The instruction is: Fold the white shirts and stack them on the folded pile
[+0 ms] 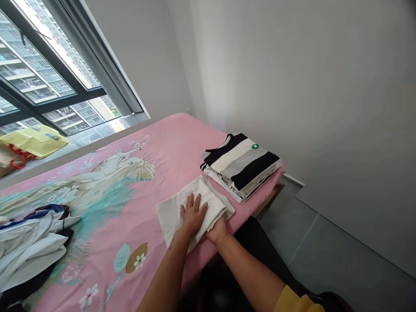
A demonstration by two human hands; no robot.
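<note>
A folded white garment (208,203) lies near the edge of the bed, directly in front of me. My left hand (193,212) rests flat on top of it with fingers spread. At its near right edge, my right hand (218,232) has hold of the folded layers, its fingers mostly hidden under the cloth. Just beyond, close to the bed's corner, sits a neat stack of folded shirts (242,167). The top shirt has black, cream and striped bands and a small green round patch.
A loose heap of white, dark and blue clothes (32,247) lies on the left of the pink patterned bedsheet (175,134). A yellow bag (35,141) with red handles sits by the window. Grey wall and tiled floor (302,225) border the bed on the right.
</note>
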